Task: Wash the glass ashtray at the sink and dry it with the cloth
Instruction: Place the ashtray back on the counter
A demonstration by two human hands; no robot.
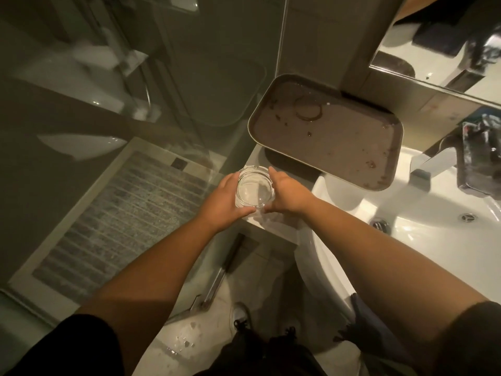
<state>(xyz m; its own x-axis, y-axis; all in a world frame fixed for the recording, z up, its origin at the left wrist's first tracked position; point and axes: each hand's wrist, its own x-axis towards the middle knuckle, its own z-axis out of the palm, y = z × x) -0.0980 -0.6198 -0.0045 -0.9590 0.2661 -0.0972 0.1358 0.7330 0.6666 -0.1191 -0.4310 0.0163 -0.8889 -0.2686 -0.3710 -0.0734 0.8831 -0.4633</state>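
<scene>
cupping the ashtray (254, 189) from both sides: left hand (225, 203) fingers curled round its left wall, thumb tucked along the near edge; right hand (288, 195) fingers pressed together against its right wall, thumb meeting the near edge too. both thumbs nearly touch under the glass. ashtray is clear, round, upright, open side up, sitting at the near left corner of the grey counter ledge (273, 221); cannot tell if it is lifted or resting. just behind it, a brown tray (330, 137), wet, with a ring mark and specks, overhanging the ledge and the sink (423, 240) rim. sink is white, to the right of the hands, drain visible. tap (433, 164) sits above it, far right. mirror (444, 42) at the top right. dark cloth (376, 332) hangs by the right forearm at the sink's front edge. shower mat (127, 213) on the floor to the left, behind glass.
</scene>
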